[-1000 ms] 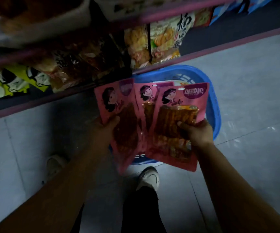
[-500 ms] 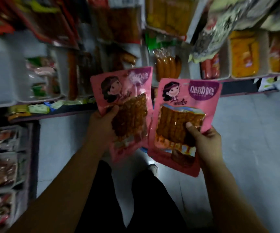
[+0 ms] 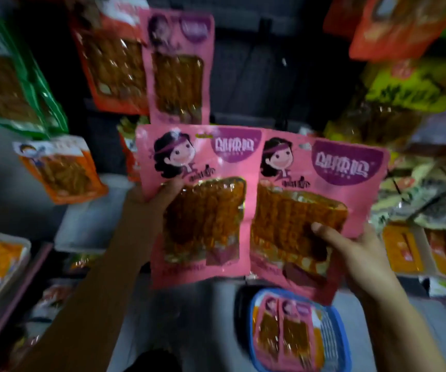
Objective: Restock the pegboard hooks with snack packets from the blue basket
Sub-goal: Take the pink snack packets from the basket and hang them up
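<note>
Two pink packets held up side by side in front of the pegboard (image 3: 256, 84), overlapping slightly at the middle. Left hand (image 3: 149, 208) gripping the left packet (image 3: 197, 205) at its left edge, thumb curled over the front beside the cartoon girl. Right hand (image 3: 356, 253) gripping the right packet (image 3: 313, 208) near its lower right corner, thumb pressed across the clear window, other fingers hidden behind. Just beyond them, a matching hung packet (image 3: 179, 68) up on the board, upright, its bottom edge close above the left packet. Next to it on the left, an orange packet (image 3: 112, 65), tilted; further left a green packet (image 3: 12, 84) and a smaller orange pack (image 3: 61, 170) lower down. Yellow and orange packs blurred at the far right. Down near the feet, to the right, the blue basket (image 3: 337, 342) on the floor, with two more pink packets (image 3: 283, 331) lying flat inside it. White trays (image 3: 7, 267) of snacks at the left edge, more at the right
</note>
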Demonstrator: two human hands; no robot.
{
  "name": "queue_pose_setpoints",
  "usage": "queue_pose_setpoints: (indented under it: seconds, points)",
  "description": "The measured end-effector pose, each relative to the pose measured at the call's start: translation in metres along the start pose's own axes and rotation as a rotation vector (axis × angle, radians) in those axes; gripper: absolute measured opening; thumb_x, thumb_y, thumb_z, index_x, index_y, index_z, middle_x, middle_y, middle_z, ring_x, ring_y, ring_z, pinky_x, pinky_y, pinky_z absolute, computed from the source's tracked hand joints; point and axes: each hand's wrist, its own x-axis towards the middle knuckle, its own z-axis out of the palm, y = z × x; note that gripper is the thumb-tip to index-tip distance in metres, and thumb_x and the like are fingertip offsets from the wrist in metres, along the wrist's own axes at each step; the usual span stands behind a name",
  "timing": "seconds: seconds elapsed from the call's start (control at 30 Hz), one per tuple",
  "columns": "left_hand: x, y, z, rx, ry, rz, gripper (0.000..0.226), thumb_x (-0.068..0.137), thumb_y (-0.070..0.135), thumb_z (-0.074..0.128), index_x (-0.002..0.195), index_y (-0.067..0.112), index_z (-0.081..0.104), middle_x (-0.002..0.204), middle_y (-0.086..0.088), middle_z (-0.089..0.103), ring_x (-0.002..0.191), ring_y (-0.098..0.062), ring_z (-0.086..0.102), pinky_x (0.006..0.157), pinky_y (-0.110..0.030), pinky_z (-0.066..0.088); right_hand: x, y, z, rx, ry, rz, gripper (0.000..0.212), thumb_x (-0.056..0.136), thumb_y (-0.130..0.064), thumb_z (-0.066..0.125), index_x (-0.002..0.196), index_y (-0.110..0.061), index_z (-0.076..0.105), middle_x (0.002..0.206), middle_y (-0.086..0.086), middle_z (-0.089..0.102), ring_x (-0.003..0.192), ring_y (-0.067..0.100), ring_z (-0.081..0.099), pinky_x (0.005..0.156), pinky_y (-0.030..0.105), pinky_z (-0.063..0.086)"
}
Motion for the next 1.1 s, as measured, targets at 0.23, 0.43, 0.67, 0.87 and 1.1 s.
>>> queue_pose_setpoints:
  seconds: [0.23, 0.43, 0.67, 0.87, 1.1]
  points:
    - [0.099, 0.038, -0.074, -0.141, -0.099, -0.028, 0.038, 0.101, 0.01, 0.036, 0.135, -0.006, 0.041, 0.085, -0.02, 0.054, 0.13, -0.037, 0.043, 0.099, -0.038, 0.038, 0.037, -0.049, 0.077, -0.032, 0.221, -0.142, 0.023, 0.083, -0.007, 0.065, 0.06, -0.005, 0.061, 0.049, -0.006, 0.061, 0.042, 0.0, 0.053, 0.041, 0.009, 0.042]
    - [0.102, 0.072, -0.074, -0.064, -0.104, 0.012, 0.014, 0.08, 0.027, 0.065, 0.076, 0.037, 0.075, 0.08, 0.007, 0.075, 0.076, -0.005, 0.07, 0.072, -0.034, 0.049, 0.046, -0.061, 0.121, -0.072, 0.327, -0.173, 0.019, 0.072, -0.031, 0.071, 0.06, -0.016, 0.072, 0.054, -0.015, 0.068, 0.046, -0.008, 0.056, 0.044, 0.007, 0.044]
    - [0.12, 0.075, -0.061, -0.134, -0.129, 0.026, 0.015, 0.086, 0.02, 0.061, 0.08, 0.025, 0.074, 0.084, 0.008, 0.075, 0.074, 0.0, 0.069, 0.066, -0.028, 0.046, 0.061, -0.06, 0.139, -0.164, 0.245, -0.258, 0.029, 0.074, -0.021, 0.072, 0.046, -0.027, 0.065, 0.04, -0.012, 0.055, 0.038, -0.007, 0.048, 0.04, 0.007, 0.037]
    - [0.146, 0.073, -0.057, -0.103, -0.093, 0.098, 0.014, 0.086, 0.026, 0.064, 0.084, 0.033, 0.075, 0.087, 0.009, 0.075, 0.08, -0.002, 0.07, 0.069, -0.025, 0.048, 0.076, -0.05, 0.122, -0.526, 0.059, -0.289, 0.039, 0.074, -0.016, 0.079, 0.044, -0.024, 0.055, 0.034, -0.002, 0.043, 0.031, 0.001, 0.034, 0.036, 0.014, 0.022]
    - [0.161, 0.06, -0.06, 0.049, -0.083, 0.291, 0.015, 0.085, 0.033, 0.064, 0.087, 0.046, 0.072, 0.089, 0.018, 0.074, 0.086, -0.001, 0.069, 0.072, -0.018, 0.052, 0.086, -0.046, 0.104, -0.691, -0.14, -0.144, 0.046, 0.073, -0.025, 0.078, 0.044, -0.012, 0.045, 0.042, 0.005, 0.045, 0.04, 0.01, 0.041, 0.046, 0.028, 0.03]
